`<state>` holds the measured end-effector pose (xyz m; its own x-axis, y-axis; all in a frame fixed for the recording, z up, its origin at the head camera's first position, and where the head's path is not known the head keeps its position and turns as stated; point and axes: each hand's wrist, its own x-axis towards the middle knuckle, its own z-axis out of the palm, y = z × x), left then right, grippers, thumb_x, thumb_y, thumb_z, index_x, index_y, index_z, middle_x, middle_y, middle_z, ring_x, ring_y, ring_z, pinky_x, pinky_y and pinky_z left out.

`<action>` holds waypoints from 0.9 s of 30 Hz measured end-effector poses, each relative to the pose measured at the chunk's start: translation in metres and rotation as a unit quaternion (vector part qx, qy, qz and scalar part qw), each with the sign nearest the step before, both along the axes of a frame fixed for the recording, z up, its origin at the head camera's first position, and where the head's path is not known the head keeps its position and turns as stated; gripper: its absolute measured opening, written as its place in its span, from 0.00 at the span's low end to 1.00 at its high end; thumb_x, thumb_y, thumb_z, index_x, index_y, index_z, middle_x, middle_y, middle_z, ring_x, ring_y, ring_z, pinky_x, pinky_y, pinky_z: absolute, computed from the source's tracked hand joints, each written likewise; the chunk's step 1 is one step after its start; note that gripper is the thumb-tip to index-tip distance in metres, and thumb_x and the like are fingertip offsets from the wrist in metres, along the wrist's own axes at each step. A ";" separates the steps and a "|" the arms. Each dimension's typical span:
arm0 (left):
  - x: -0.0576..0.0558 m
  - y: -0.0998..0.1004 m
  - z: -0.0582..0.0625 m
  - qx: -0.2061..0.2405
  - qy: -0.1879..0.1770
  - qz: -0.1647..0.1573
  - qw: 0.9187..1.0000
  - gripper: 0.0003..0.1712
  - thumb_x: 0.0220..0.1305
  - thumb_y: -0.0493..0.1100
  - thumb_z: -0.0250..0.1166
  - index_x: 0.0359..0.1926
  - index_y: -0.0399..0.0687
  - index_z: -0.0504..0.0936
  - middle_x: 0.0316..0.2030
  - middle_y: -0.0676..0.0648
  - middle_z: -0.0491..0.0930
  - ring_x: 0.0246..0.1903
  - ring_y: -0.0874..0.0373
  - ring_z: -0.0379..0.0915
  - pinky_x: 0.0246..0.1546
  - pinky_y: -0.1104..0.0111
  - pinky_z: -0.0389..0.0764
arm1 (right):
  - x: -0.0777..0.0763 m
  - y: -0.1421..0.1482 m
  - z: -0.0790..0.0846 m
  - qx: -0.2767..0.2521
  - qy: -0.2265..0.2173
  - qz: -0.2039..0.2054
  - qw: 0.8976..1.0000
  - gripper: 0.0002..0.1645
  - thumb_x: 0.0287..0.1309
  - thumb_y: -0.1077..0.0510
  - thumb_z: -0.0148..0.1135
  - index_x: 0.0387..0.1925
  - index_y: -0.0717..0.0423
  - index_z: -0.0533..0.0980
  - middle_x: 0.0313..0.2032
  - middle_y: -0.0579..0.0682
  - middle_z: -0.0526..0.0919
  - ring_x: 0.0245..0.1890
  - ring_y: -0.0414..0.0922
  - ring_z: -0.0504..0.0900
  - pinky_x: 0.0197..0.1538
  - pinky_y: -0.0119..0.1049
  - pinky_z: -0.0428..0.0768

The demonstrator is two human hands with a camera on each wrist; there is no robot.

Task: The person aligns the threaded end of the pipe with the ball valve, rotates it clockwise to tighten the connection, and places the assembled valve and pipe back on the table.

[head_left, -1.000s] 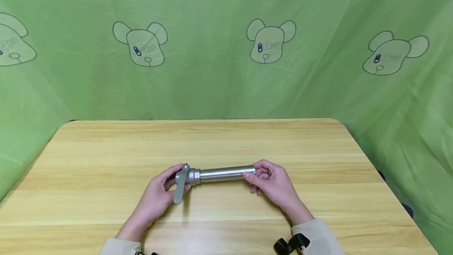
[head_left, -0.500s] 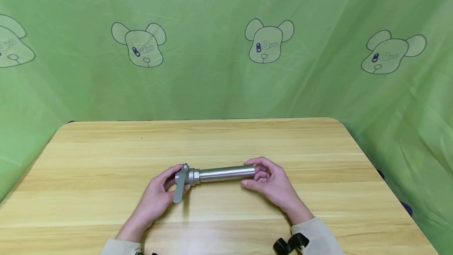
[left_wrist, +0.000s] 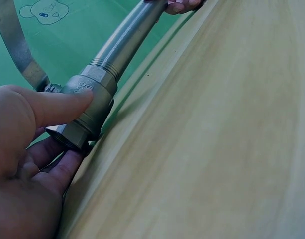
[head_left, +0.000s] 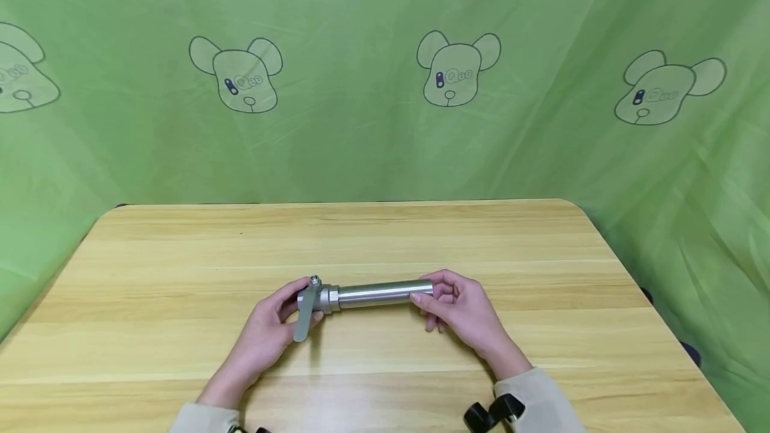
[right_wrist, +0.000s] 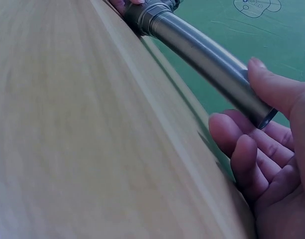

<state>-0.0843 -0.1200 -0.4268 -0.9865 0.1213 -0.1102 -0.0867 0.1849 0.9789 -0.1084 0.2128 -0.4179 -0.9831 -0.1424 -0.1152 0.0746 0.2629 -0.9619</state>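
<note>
A metal ball valve [head_left: 325, 300] with a flat grey lever handle [head_left: 305, 316] is joined to a smooth steel pipe [head_left: 381, 293]. Some screw thread shows where the pipe [left_wrist: 123, 42] enters the valve [left_wrist: 90, 92] in the left wrist view. My left hand [head_left: 267, 333] grips the valve body, thumb on the near side and fingers round the far side. At the pipe's free end, my right hand [head_left: 466, 309] pinches it, thumb in front and fingers behind. In the right wrist view the pipe's open end [right_wrist: 266, 119] points toward the curled fingers. Valve and pipe are held slightly above the table.
The wooden table [head_left: 180, 252] has rounded far corners. A green cloth [head_left: 349, 139] printed with bear heads hangs behind it and along both sides. Black wrist gear [head_left: 493, 413] sits at the right sleeve.
The right thumb and fingers opened off the pipe's end half a second ago, and now they hold it again. The left hand and valve stay nearly still.
</note>
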 end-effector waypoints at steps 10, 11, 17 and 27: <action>0.000 -0.001 -0.001 0.012 -0.007 -0.002 1.000 0.39 0.66 0.33 0.74 0.77 0.43 0.73 0.74 0.35 0.74 0.74 0.38 0.74 0.66 0.68 0.83 | -0.001 -0.001 0.000 0.027 -0.001 0.008 1.000 0.23 0.67 0.48 0.76 0.48 0.63 0.81 0.27 0.54 0.87 0.22 0.46 0.86 0.23 0.32 0.84; 0.000 -0.001 -0.001 0.013 -0.006 -0.002 1.000 0.39 0.66 0.33 0.74 0.77 0.43 0.73 0.74 0.35 0.74 0.74 0.38 0.73 0.66 0.68 0.83 | 0.000 -0.002 0.000 0.029 0.003 0.006 1.000 0.22 0.67 0.49 0.76 0.49 0.64 0.82 0.28 0.54 0.87 0.23 0.46 0.87 0.26 0.33 0.86; 0.000 -0.001 -0.001 0.019 -0.007 -0.003 1.000 0.39 0.66 0.33 0.74 0.77 0.43 0.72 0.74 0.35 0.74 0.74 0.39 0.73 0.66 0.69 0.83 | 0.001 -0.002 0.002 0.031 0.020 -0.017 0.999 0.21 0.64 0.52 0.78 0.50 0.64 0.86 0.31 0.54 0.89 0.28 0.45 0.90 0.38 0.36 0.92; 0.000 -0.001 -0.001 0.016 -0.007 -0.002 1.000 0.40 0.66 0.33 0.74 0.77 0.43 0.73 0.74 0.36 0.74 0.73 0.39 0.74 0.65 0.70 0.84 | 0.001 0.003 0.000 -0.017 0.027 0.013 0.999 0.35 0.52 0.62 0.84 0.62 0.60 0.80 0.37 0.52 0.80 0.30 0.37 0.79 0.34 0.28 0.86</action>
<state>-0.0843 -0.1212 -0.4280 -0.9842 0.1295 -0.1208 -0.1005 0.1534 0.9830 -0.1074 0.2160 -0.4174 -0.9838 -0.1705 -0.0558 0.0151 0.2310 -0.9728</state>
